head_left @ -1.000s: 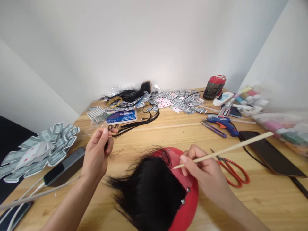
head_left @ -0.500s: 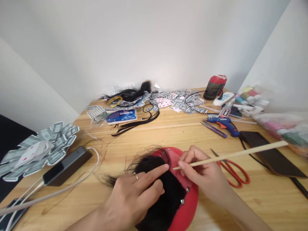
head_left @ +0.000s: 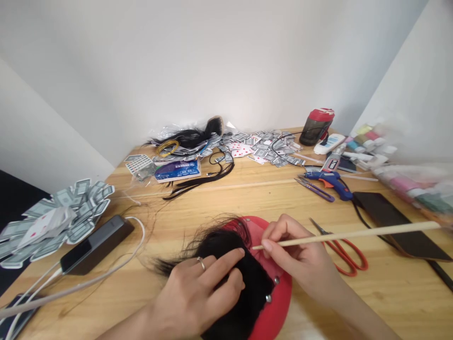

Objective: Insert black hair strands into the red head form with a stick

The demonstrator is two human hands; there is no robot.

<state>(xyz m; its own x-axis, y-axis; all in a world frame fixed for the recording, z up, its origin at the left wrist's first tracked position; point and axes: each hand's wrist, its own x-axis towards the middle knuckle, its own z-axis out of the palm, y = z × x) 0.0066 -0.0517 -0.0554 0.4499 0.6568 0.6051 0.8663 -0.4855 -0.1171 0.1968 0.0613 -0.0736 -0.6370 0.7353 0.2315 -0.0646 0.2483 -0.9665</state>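
My left hand (head_left: 203, 293), with a ring on one finger, rests on a patch of black hair (head_left: 244, 293), its index finger stretched out along the top. The hair lies over a round red base (head_left: 274, 316) that has several silver studs (head_left: 268, 298) along the hair's edge. Loose strands fan out to the left. My right hand (head_left: 292, 250) pinches a pale wooden stick (head_left: 354, 233), its narrow tip (head_left: 255, 248) at the border between the hair and the pink-red surface. Red-handled scissors (head_left: 343, 255) lie just beyond my right hand.
Playing cards (head_left: 262, 148), a blue packet (head_left: 178, 171) and more black hair (head_left: 191, 138) lie at the back. A blue glue gun (head_left: 331, 182), purple snips (head_left: 314, 189) and a dark slab (head_left: 396, 222) are on the right. A black power bank (head_left: 97, 243) with white cables sits left.
The stick's far end has swung down and a little to the right, so it lies flatter. My left index fingertip has drawn slightly back from the stick's tip, down and to the left.
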